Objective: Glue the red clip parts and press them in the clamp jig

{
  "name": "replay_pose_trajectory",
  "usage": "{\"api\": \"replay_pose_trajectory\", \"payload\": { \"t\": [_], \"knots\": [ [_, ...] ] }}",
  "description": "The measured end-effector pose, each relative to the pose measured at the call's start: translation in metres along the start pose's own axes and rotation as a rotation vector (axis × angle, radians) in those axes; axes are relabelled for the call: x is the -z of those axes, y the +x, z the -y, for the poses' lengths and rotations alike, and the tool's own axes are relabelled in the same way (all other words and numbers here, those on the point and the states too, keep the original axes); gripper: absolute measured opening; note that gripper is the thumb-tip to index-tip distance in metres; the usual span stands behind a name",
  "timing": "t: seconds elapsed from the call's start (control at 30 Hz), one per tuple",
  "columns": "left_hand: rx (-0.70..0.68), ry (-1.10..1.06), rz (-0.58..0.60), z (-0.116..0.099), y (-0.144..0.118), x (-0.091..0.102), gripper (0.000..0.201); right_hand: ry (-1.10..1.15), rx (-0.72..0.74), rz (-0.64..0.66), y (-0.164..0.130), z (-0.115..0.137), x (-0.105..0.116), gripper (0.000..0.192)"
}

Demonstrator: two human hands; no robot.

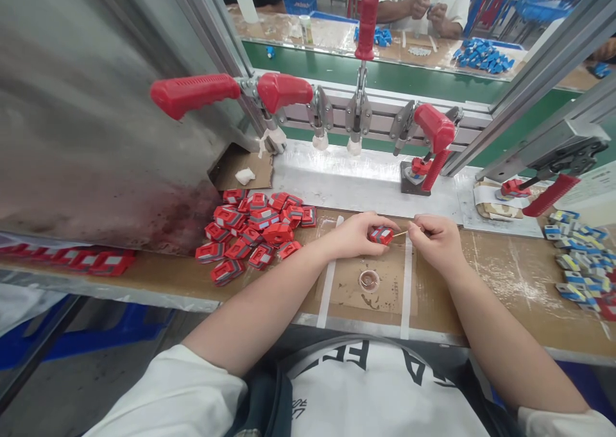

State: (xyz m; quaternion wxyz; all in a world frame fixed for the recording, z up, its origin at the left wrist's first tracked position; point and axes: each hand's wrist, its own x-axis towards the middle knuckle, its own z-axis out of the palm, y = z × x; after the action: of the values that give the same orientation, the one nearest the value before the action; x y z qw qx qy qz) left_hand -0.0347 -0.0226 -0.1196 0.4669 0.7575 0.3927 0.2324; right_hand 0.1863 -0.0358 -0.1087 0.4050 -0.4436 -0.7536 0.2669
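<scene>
Desk [505,276], brown and scuffed, spans the whole view, with a grey metal housing [86,103] rising over its left end and a metal rail behind it carrying toggle clamps with red handles [283,92]. A pile of red parts [255,228] lies on the desk just below the housing, left of the hands. A cluster of blue and yellow parts [580,257] sits at the far right edge. Between two white tape strips a taped-down card square [346,283] marks the work spot, and on it rests a small round clear dish [369,280].

The red part [381,235] in hand is a small blocky piece, red with a grey face, held just above the card square and a little beyond the dish. The left hand [356,235] is curled around it, thumb and fingers pinching it from the left side. The right hand [436,238] is closed in a fine pinch on a thin pale stick [400,233], whose tip points left and meets the red part. Both forearms are bare below white sleeves.

Beyond the rail runs a green belt [385,77], and past it another desk with blue parts, where a person in a white shirt [428,0] holds both hands together at something small.
</scene>
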Motion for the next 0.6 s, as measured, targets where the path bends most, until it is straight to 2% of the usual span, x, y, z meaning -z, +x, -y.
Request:
{"api": "replay_pose_trajectory", "payload": {
  "t": [0.17, 0.27, 0.33, 0.43, 0.5, 0.6],
  "knots": [
    [0.033, -0.030, 0.009, -0.001, 0.001, 0.000, 0.051, -0.056, 0.100, -0.057, 0.000, 0.001, -0.001, 0.046],
    [0.062, -0.085, 0.024, -0.003, 0.001, 0.000, 0.056, 0.015, 0.192, -0.040, -0.002, 0.003, 0.001, 0.047],
    [0.086, -0.151, 0.039, -0.003, 0.001, 0.001, 0.060, 0.107, 0.297, 0.085, -0.005, 0.007, 0.000, 0.046],
    [0.094, -0.208, 0.036, -0.002, 0.002, 0.002, 0.060, 0.148, 0.434, 0.401, -0.010, 0.017, -0.008, 0.046],
    [0.092, -0.226, 0.019, -0.003, 0.002, 0.002, 0.058, 0.041, 0.476, 0.550, -0.012, 0.024, -0.017, 0.046],
    [0.137, -0.309, 0.015, -0.003, 0.003, 0.001, 0.057, -0.238, 0.449, 0.636, -0.013, 0.031, -0.021, 0.044]
  ]
}}
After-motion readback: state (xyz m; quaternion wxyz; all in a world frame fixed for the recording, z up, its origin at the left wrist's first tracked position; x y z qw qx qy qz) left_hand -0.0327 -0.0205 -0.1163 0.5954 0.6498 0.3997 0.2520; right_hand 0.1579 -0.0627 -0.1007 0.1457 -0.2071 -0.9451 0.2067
